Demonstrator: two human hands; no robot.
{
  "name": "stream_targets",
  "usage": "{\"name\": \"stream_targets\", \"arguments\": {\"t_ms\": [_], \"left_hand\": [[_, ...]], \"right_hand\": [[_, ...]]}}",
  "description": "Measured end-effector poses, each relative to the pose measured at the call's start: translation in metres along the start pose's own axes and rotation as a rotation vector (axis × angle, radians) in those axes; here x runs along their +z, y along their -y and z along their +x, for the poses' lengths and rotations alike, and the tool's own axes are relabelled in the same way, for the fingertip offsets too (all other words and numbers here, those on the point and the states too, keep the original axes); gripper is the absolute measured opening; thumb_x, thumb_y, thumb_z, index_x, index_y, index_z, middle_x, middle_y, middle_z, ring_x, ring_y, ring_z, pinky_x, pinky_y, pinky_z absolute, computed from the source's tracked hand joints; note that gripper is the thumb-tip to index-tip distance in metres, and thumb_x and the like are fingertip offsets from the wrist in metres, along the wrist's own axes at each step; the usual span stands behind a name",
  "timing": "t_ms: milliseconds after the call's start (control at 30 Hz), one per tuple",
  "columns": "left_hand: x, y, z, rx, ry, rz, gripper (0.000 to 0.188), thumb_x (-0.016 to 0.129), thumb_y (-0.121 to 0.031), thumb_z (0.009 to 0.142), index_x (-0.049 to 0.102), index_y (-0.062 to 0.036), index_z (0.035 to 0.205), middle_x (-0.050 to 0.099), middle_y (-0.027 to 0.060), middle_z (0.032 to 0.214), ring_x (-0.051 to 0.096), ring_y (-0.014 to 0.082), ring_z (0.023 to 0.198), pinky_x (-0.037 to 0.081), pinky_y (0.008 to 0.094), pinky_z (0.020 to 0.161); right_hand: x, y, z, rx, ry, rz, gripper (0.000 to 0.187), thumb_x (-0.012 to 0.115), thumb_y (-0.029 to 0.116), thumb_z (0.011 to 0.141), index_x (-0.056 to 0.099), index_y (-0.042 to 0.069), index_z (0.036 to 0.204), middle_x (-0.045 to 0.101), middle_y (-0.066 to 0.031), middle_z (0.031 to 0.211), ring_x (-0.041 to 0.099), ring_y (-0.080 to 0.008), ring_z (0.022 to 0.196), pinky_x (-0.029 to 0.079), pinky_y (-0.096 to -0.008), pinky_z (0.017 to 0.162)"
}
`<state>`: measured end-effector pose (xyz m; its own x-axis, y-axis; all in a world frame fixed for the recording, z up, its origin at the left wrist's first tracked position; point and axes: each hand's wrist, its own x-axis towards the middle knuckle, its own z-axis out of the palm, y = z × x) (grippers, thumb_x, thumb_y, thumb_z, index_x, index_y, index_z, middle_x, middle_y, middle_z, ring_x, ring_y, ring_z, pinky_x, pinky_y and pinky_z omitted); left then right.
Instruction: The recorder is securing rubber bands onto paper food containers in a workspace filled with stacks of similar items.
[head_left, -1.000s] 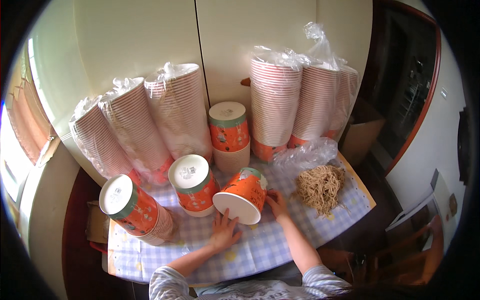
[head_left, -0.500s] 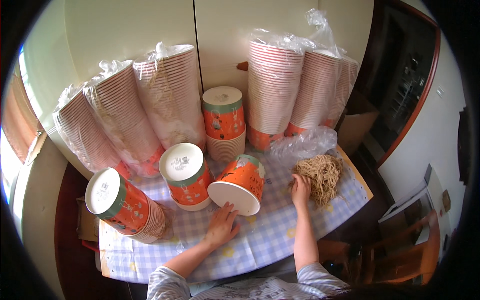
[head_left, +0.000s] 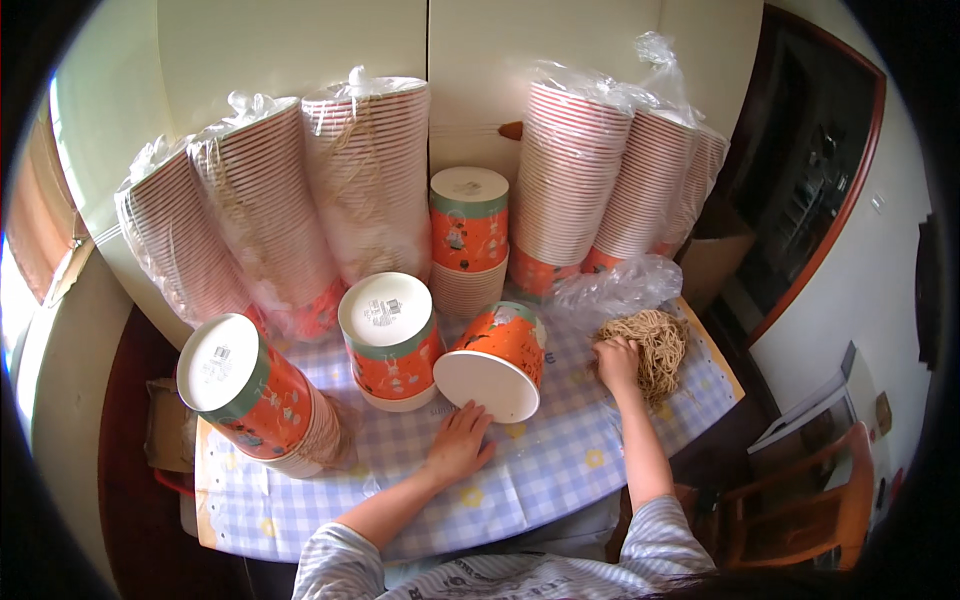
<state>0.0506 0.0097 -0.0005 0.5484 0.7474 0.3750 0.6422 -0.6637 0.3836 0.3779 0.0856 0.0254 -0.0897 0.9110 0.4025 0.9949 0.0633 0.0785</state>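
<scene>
An orange paper tub (head_left: 500, 345) with a green base band lies tipped on its side, its pale round mouth towards me. My left hand (head_left: 460, 445) rests on the checked cloth with fingers spread, the tips at the lower rim of that tub. On the right sits a tangled heap of tan, string-like strands (head_left: 655, 355). My right hand (head_left: 617, 365) has its fingers curled into the heap's left side; the fingertips are partly hidden. Left of the tipped tub, another orange tub (head_left: 390, 345) stands upside down with its white base up.
A leaning stack of upside-down tubs (head_left: 265, 400) stands at the left, another stack (head_left: 468, 240) at the back centre. Tall plastic-wrapped tub stacks (head_left: 368, 190) line the back on both sides. Crumpled clear plastic (head_left: 620, 285) lies behind the strands. A wooden chair (head_left: 800, 510) stands at the right.
My right hand has moved from the heap's edge further into the strands, fingers curling. My left hand stays by the tipped tub's rim. The whole view has shifted slightly.
</scene>
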Motion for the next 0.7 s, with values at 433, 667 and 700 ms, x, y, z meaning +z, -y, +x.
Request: {"name": "stream_targets", "arguments": {"t_ms": [433,667,700], "left_hand": [[0.005,0.003,0.001,-0.004,-0.005,0.003,0.046,0.062,-0.022,0.074,0.048,-0.0042,0.114,0.047,0.0153,0.120,0.039,0.0349,0.120,0.032,0.0452,0.098],[0.005,0.003,0.002,0.024,-0.019,0.057,0.042,0.059,-0.025,0.076,0.050,-0.0040,0.111,0.048,0.0148,0.120,0.040,0.0332,0.120,0.032,0.0451,0.097],[0.006,0.002,0.002,0.024,-0.013,0.075,0.042,0.059,-0.025,0.076,0.050,-0.0045,0.112,0.048,0.0147,0.120,0.040,0.0332,0.120,0.033,0.0453,0.097]], "right_hand": [[-0.142,0.081,-0.014,0.003,-0.519,1.604,0.008,0.054,0.001,0.086,0.049,0.001,0.093,0.057,-0.0077,0.088,0.053,-0.0096,0.069,0.045,-0.0217,0.063],[-0.125,0.104,-0.008,-0.048,-0.437,1.735,0.015,0.052,-0.002,0.085,0.049,0.002,0.099,0.054,-0.0011,0.085,0.043,-0.0017,0.063,0.036,-0.0156,0.053],[-0.109,0.105,-0.006,0.014,-0.393,1.726,0.015,0.053,-0.002,0.085,0.049,0.004,0.098,0.052,0.0023,0.079,0.041,-0.0002,0.061,0.034,-0.0154,0.051]]}}
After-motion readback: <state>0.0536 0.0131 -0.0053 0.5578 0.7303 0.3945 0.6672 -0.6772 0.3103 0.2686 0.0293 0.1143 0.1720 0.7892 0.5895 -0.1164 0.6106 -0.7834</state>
